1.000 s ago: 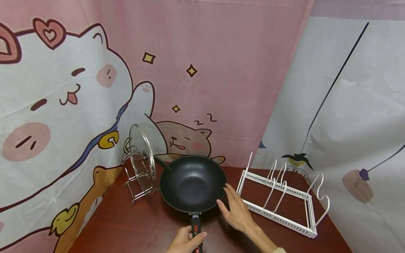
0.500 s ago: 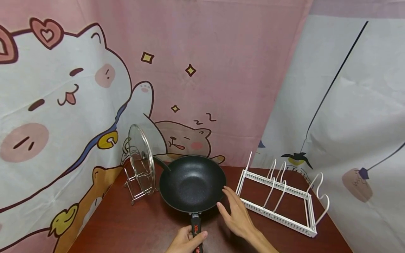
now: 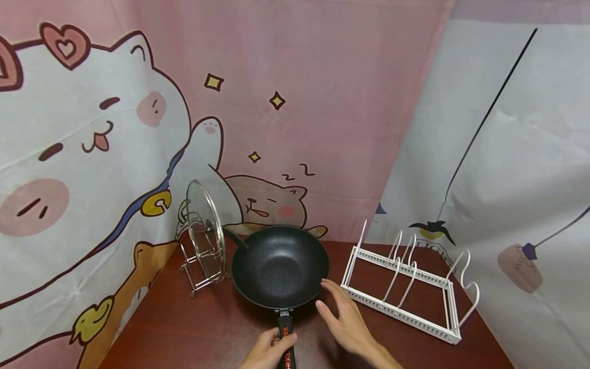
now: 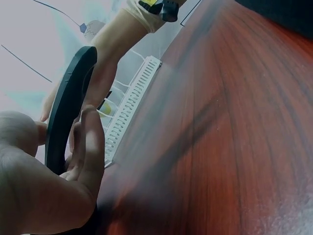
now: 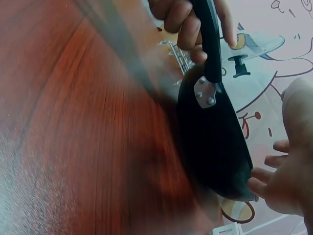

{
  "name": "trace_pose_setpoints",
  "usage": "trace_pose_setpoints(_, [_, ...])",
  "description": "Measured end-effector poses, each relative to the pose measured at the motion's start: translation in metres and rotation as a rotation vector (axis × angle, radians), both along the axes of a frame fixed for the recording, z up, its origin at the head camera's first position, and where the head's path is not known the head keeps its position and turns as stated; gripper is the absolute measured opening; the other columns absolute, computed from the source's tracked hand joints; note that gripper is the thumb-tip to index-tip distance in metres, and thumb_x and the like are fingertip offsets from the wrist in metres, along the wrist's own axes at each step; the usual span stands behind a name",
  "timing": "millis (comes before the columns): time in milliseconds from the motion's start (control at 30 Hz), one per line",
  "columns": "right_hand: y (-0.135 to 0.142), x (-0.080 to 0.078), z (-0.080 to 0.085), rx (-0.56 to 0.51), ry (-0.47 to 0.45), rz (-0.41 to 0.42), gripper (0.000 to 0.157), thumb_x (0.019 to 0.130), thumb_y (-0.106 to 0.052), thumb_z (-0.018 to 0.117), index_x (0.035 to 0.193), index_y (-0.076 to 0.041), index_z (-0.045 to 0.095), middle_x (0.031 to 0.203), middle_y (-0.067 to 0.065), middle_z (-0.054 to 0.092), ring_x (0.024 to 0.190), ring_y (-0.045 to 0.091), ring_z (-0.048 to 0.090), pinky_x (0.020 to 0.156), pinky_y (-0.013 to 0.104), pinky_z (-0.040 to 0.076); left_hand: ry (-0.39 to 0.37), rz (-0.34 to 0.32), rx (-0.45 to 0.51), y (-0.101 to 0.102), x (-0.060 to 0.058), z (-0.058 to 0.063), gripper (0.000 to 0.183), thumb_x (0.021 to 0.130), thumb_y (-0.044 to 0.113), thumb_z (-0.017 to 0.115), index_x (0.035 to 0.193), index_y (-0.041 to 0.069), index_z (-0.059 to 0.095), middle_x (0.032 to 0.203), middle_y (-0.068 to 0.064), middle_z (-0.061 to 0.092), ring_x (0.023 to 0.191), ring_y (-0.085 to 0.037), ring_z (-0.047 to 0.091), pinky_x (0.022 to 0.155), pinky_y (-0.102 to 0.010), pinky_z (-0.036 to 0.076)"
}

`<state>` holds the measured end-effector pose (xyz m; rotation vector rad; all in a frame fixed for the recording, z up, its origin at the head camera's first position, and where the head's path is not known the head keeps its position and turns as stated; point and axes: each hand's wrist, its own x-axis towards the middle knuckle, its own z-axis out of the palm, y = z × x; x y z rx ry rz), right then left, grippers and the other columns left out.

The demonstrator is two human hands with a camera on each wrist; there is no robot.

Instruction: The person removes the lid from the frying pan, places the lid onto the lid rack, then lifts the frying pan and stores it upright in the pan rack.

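Observation:
A black wok (image 3: 280,266), tilted a little toward me, sits over the table in the middle of the head view. My left hand (image 3: 268,350) grips its black handle (image 3: 285,324), thumb on top and fingers curled beneath; the left wrist view shows the same handle (image 4: 71,103) between thumb and fingers. At the wok's right side is my right hand (image 3: 348,320), fingers extended and spread, fingertips right at the rim. From the right wrist camera, the outer side of the wok (image 5: 212,142) shows close over the wood.
Left of the wok, a glass lid (image 3: 206,230) leans upright in a metal wire rack (image 3: 205,283). A dark curved piece (image 3: 236,238) overlaps the wok's left rim. On the right lies a white adjustable rack (image 3: 401,308) with upright wire dividers. Printed curtains (image 3: 322,102) surround the red-brown table (image 3: 184,328).
My right hand has slid slightly along the rim toward me. The left hand keeps hold of the wok's handle, and the wok stays nearly in place.

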<state>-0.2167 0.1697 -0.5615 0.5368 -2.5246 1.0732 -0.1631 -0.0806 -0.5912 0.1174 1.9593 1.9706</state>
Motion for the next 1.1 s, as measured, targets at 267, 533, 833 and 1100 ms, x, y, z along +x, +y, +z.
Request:
trace_pose_setpoints(267, [-0.003, 0.010, 0.007, -0.165, -0.248, 0.044, 0.041, 0.111, -0.032, 0.072, 0.151, -0.022, 0.067, 0.153, 0.004, 0.072, 0.135, 0.029, 0.073, 0.112, 0.041, 0.059, 0.009, 0.024, -0.052, 0.001, 0.004, 0.012, 0.025, 0.108, 0.028, 0.068, 0.104, 0.003, 0.072, 0.074, 0.007, 0.065, 0.067, -0.009, 0.061, 0.065, -0.025, 0.050])
trace_pose_setpoints(533, [-0.008, 0.017, 0.014, -0.272, -0.369, 0.091, 0.039, 0.112, -0.029, 0.072, 0.149, -0.017, 0.067, 0.154, 0.012, 0.070, 0.137, 0.028, 0.071, 0.114, 0.041, 0.060, 0.004, 0.009, -0.036, -0.001, 0.004, 0.011, 0.026, 0.108, 0.028, 0.066, 0.105, 0.003, 0.071, 0.078, 0.005, 0.064, 0.068, -0.010, 0.067, 0.063, -0.027, 0.056])
trace_pose_setpoints(833, [-0.009, 0.025, 0.017, -0.290, -0.397, 0.127, 0.038, 0.112, -0.029, 0.071, 0.146, -0.009, 0.069, 0.144, 0.013, 0.074, 0.127, 0.014, 0.074, 0.106, 0.032, 0.062, -0.009, -0.026, -0.028, -0.003, 0.004, 0.013, 0.025, 0.111, 0.027, 0.064, 0.109, 0.002, 0.069, 0.082, 0.003, 0.065, 0.069, -0.011, 0.069, 0.065, -0.027, 0.060])
trace_pose_setpoints(1100, [-0.009, 0.030, 0.017, -0.345, -0.442, 0.244, 0.034, 0.115, -0.022, 0.066, 0.143, -0.002, 0.068, 0.136, 0.020, 0.077, 0.113, -0.004, 0.071, 0.097, 0.024, 0.061, -0.004, -0.035, -0.055, -0.005, 0.004, 0.013, 0.024, 0.111, 0.027, 0.064, 0.109, 0.003, 0.069, 0.083, 0.004, 0.066, 0.070, -0.011, 0.068, 0.064, -0.027, 0.058])
